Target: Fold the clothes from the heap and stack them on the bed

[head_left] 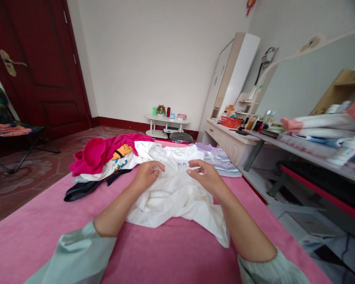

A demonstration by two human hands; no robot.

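Note:
A white T-shirt (168, 197) with small dark lettering on its chest lies rumpled on the pink bed cover (171, 252). Over its left part hovers my left hand (148, 173), fingers loosely bent and the thumb a little apart from them. My right hand (205, 173) is over the right part, beside the lettering, its thumb and fingers spread with a gap between. I see no cloth gripped in either hand; whether the fingertips touch the shirt is hard to tell.
Left of the shirt lies a clothes pile with a magenta garment (96, 156) and a dark strap-like piece (84, 190). A striped folded garment (223, 161) lies to the right. Beyond the bed are a small white table (167, 119), a cluttered dresser (225, 138) and a folding chair (14, 130).

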